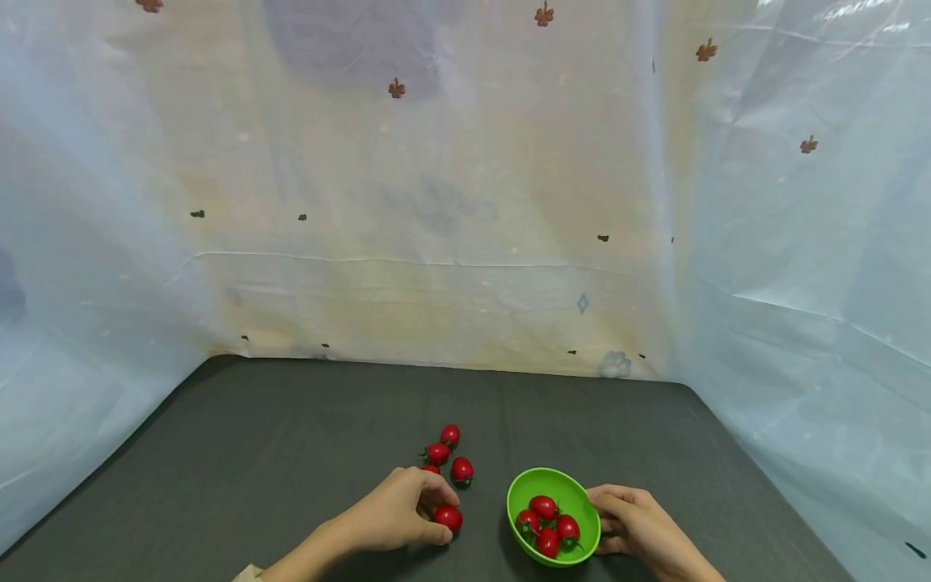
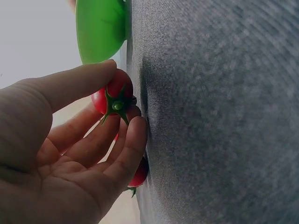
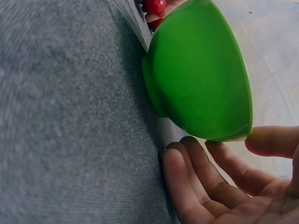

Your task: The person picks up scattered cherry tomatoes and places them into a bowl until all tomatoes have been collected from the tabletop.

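Note:
My left hand (image 1: 396, 513) pinches a red cherry tomato (image 1: 448, 519) between thumb and fingers, low over the dark cloth. In the left wrist view that tomato's green star-shaped stem faces the camera. To the right of it stands a bright green bowl (image 1: 541, 480) with several cherry tomatoes (image 1: 548, 542) inside. My right hand (image 1: 640, 521) holds the bowl at its right side; in the right wrist view the thumb is at the rim and the fingertips sit against the outer wall. Beyond my left hand lie several loose cherry tomatoes (image 1: 461, 470), one partly hidden by the fingers.
A dark grey cloth (image 1: 305, 436) covers the tabletop, which has rounded far corners. Pale translucent sheeting (image 1: 436, 307) with small leaf-like marks hangs behind the table and along both sides.

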A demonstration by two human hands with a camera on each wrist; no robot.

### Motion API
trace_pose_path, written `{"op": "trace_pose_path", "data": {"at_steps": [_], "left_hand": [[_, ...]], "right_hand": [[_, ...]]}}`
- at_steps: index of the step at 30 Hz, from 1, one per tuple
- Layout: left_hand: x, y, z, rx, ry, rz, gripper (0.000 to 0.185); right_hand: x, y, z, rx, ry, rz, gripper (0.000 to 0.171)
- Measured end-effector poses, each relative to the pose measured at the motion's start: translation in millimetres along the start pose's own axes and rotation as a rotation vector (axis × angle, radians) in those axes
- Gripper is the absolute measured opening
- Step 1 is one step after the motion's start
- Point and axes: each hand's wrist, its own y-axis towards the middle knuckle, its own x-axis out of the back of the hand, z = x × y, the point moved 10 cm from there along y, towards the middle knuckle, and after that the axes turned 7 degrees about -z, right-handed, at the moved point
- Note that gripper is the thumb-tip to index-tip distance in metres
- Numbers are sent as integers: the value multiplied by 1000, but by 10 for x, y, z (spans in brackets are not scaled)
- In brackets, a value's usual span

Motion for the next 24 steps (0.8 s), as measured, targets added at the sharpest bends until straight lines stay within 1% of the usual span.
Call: {"op": "trace_pose_path", "data": {"at_steps": [10, 24], "left_hand": [[-8, -7, -17, -6, 10, -6, 24], [-51, 4, -26, 0, -33, 20, 23]], "right_hand": [[14, 1, -19, -3, -7, -2, 38], [22, -6, -14, -1, -9, 3, 39]]}}
